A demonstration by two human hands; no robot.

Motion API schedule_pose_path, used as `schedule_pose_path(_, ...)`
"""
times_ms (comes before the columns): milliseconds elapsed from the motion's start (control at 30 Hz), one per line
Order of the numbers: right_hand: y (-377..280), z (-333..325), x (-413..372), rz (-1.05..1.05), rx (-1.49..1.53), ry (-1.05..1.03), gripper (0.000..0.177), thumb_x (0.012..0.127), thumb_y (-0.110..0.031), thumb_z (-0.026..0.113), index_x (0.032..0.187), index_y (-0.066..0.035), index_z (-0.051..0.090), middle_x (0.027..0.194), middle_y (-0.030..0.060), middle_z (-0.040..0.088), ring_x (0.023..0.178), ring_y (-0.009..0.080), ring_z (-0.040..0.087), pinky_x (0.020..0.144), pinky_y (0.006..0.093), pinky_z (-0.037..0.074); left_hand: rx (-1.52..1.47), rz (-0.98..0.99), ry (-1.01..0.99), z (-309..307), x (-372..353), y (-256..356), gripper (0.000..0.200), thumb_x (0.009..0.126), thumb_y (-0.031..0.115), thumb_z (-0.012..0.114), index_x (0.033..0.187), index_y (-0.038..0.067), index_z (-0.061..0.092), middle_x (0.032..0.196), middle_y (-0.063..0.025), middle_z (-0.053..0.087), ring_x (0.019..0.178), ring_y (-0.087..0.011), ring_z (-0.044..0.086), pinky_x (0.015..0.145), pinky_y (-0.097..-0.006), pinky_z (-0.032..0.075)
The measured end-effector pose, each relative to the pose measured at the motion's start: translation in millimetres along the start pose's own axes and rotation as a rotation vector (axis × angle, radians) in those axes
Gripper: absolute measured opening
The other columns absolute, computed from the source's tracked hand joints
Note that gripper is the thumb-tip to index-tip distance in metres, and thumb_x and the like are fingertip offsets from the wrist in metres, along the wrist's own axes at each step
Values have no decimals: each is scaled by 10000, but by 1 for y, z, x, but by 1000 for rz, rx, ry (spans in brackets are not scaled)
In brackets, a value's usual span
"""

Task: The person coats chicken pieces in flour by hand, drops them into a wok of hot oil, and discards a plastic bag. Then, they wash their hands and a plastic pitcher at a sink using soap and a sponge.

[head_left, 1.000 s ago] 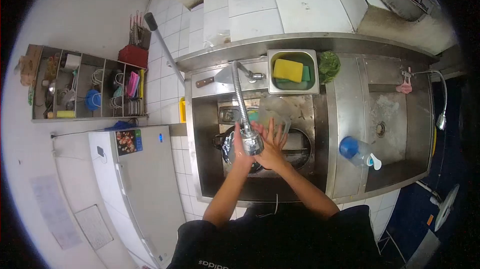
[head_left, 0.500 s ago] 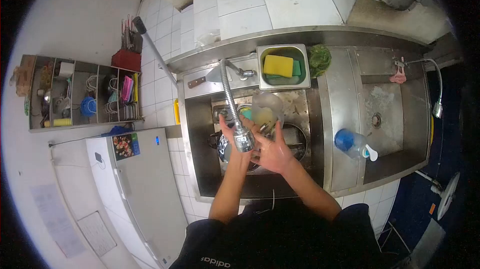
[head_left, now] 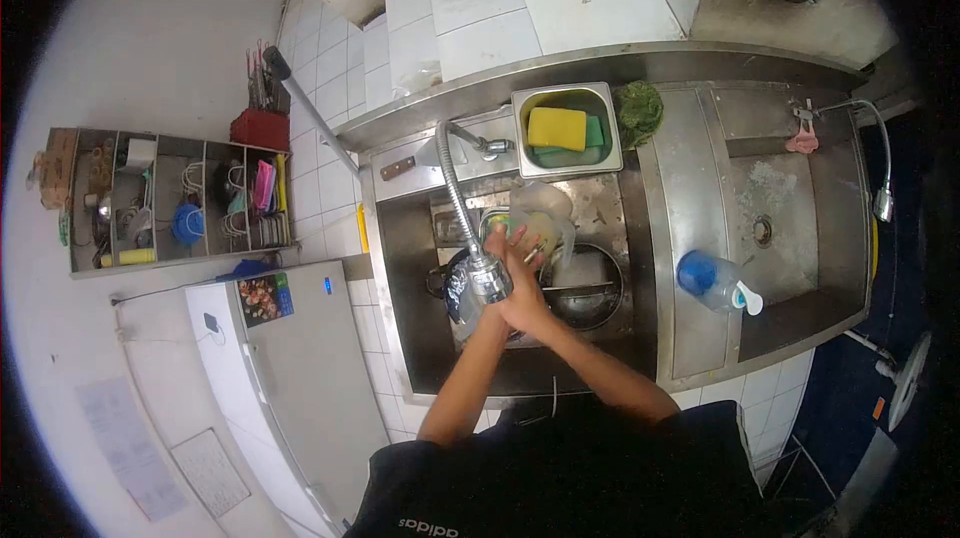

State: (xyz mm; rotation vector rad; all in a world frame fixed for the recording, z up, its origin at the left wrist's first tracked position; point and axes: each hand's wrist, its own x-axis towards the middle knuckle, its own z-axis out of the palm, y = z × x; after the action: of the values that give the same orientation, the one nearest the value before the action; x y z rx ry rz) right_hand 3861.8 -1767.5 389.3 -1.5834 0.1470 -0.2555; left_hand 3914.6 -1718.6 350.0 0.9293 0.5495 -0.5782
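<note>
My right hand (head_left: 524,304) is folded against my left hand (head_left: 494,312) in the sink, its fingers closed over it. The chrome faucet head (head_left: 490,281) hangs right above them and covers much of my left hand, so its fingers are hard to make out. No tool or dish shows in either hand. Beyond my fingertips lies a cloudy, translucent plastic-looking item (head_left: 541,202). A round dark pan (head_left: 586,312) sits to the right of my hands, and a shiny dark item (head_left: 458,288) lies to the left.
Behind the sink stands a metal tub (head_left: 517,128) with a yellow sponge (head_left: 556,129) and a green pad. A scraper with a wooden handle (head_left: 398,169) lies on the left ledge. To the right are a leafy green clump (head_left: 640,112), a spray bottle (head_left: 712,281) and a second basin (head_left: 770,188).
My hands were apart with fingers spread beneath the faucet head. Now they have come together, with my right hand moved left onto my left hand. The view has shifted slightly.
</note>
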Motion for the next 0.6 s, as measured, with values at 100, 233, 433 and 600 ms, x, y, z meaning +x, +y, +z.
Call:
schedule_pose_path(100, 16, 8, 12, 138, 66, 106, 417, 883, -223, 619, 1234, -21, 521, 1127, 127, 615, 1072, 249, 568, 946, 376, 415, -41, -66, -78, -7, -18, -10, 448, 932, 515, 536, 1216, 171, 488, 1212, -106, 552, 1093, -286, 568, 843, -430, 509)
schedule_pose_path(233, 25, 0, 29, 608, 867, 168, 271, 894, -279, 631, 1025, -45, 596, 911, 71, 637, 844, 172, 617, 783, 300, 473, 39, 0, -211, -4, -38, -3, 321, 988, 300, 523, 1243, 113, 470, 1181, -91, 578, 1059, -214, 592, 901, -335, 503)
schedule_pose_path(433, 20, -14, 35, 399, 1805, -279, 228, 946, -251, 584, 757, -126, 561, 720, 0, 575, 642, 130, 554, 628, 275, 468, 88, -33, -208, -5, -48, 16, 329, 951, 243, 594, 1235, 90, 526, 1117, -60, 595, 1017, -179, 597, 886, -318, 496)
schedule_pose_path(600, 25, -11, 11, 798, 1387, -7, 245, 987, -301, 491, 1012, -84, 601, 1002, 47, 643, 963, 190, 587, 910, 366, 440, 536, 338, 28, -22, -49, 17, 180, 850, 34, 619, 1030, 31, 629, 937, -17, 639, 859, -104, 591, 733, -276, 488)
